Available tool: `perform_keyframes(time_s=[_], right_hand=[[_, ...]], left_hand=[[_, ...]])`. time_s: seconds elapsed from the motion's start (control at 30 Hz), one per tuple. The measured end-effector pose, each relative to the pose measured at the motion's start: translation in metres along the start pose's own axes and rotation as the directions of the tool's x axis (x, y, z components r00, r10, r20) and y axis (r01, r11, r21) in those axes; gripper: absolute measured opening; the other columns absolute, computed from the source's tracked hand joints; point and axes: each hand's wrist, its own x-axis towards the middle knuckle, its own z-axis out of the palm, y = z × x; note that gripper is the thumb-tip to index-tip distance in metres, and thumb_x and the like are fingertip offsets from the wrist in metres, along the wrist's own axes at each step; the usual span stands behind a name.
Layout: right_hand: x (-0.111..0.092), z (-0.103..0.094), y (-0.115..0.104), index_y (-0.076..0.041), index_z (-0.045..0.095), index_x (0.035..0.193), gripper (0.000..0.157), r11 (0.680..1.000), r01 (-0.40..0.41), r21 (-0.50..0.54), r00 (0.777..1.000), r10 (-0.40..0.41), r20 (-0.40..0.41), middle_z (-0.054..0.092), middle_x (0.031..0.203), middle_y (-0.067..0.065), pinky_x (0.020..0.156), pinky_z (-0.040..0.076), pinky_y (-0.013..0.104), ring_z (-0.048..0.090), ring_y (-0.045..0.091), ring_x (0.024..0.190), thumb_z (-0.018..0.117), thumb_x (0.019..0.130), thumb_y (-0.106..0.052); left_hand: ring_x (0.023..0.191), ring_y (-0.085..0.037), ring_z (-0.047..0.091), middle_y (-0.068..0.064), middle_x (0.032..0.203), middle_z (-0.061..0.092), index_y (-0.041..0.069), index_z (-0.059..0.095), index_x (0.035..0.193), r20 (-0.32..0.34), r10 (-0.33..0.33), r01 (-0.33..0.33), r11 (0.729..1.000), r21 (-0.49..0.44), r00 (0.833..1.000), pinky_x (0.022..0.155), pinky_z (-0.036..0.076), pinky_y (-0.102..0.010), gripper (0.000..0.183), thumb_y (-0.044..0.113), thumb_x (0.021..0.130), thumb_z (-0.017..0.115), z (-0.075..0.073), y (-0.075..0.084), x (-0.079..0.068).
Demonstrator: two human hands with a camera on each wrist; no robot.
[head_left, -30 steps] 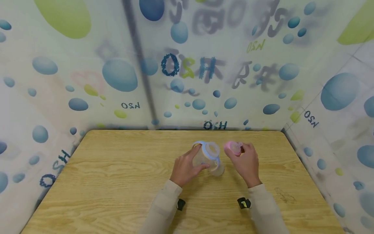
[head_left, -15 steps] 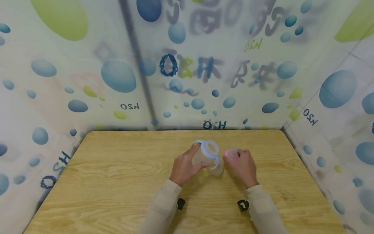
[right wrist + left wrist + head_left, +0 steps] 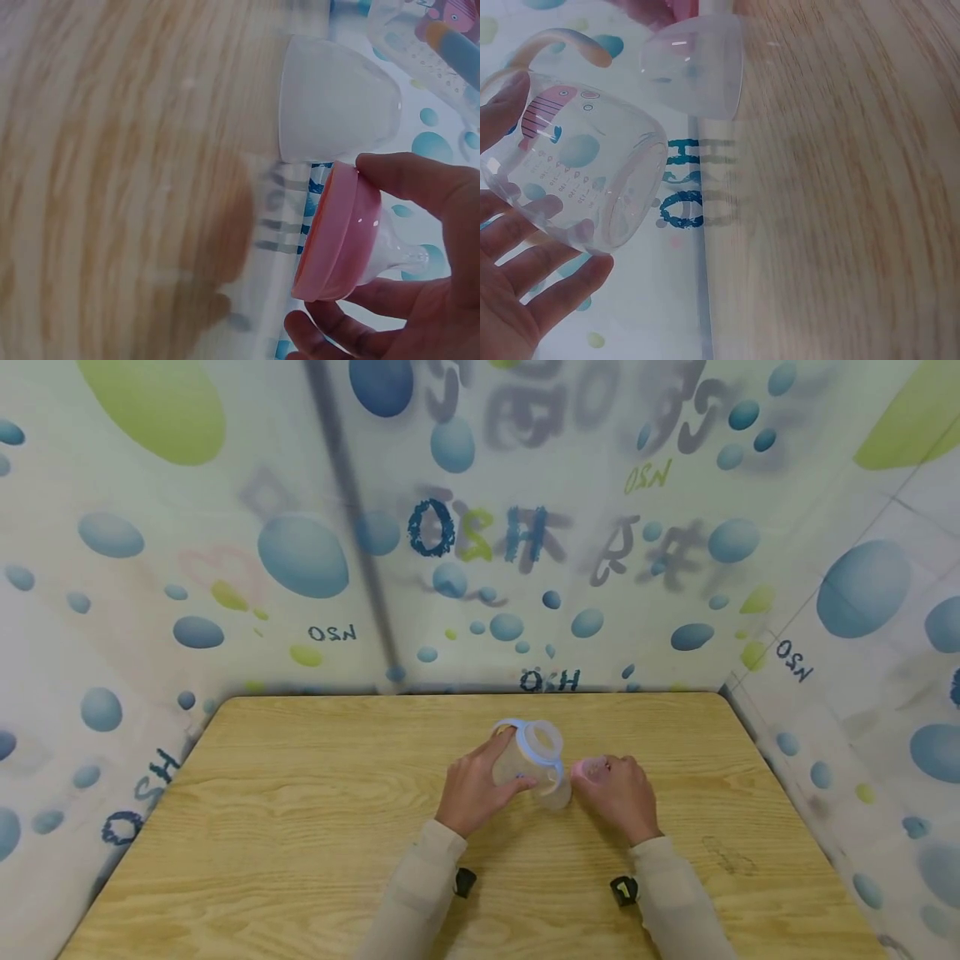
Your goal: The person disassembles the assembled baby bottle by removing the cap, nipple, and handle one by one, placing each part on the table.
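Observation:
My left hand (image 3: 476, 789) grips a clear baby bottle (image 3: 510, 766) with a light blue ring and handles, holding it tilted above the table. Its mouth has no teat on it, and a printed picture and scale show on the wall of the bottle (image 3: 577, 161) in the left wrist view. A translucent dome cap (image 3: 337, 101) stands on the table between the hands, partly behind the bottle in the head view. To the right, my right hand (image 3: 622, 797) pinches a pink collar (image 3: 341, 232) with a clear teat (image 3: 397, 251), low over the table and close beside the cap.
The wooden table (image 3: 300, 827) ends at a patterned wall (image 3: 450, 610) at the back. More patterned wall (image 3: 862, 693) runs along the right side. Black straps (image 3: 624, 888) hang at both wrists.
My right hand has come down and slightly nearer with the pink collar and teat, toward the tabletop beside the cap. The left hand and the bottle have hardly moved.

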Motion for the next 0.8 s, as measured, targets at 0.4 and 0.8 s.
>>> perform_keyframes(time_s=[0.4,0.8], right_hand=[[-0.004,0.007,-0.002,0.0,0.074,0.096,0.047,0.999,0.041,-0.029,0.999,-0.042,-0.012,0.066,0.092,0.016,0.081,0.046,0.056,0.06,0.035,0.089,0.078,0.081,-0.044],[-0.007,0.011,-0.002,0.002,0.071,0.111,0.055,0.998,0.035,-0.051,0.999,-0.036,-0.01,0.065,0.103,0.02,0.084,0.044,0.059,0.058,0.038,0.096,0.079,0.081,-0.043]], left_hand=[[0.105,-0.025,0.069,-0.009,0.131,0.065,0.012,0.056,0.141,-0.008,-0.005,0.005,1.0,-0.002,1.0,0.078,0.056,-0.046,0.076,0.044,0.078,0.084,-0.001,-0.001,-0.001],[0.104,-0.025,0.069,-0.007,0.13,0.066,0.013,0.056,0.141,0.003,-0.01,0.01,1.0,-0.008,1.0,0.079,0.056,-0.045,0.075,0.044,0.078,0.084,-0.001,0.0,-0.002]])
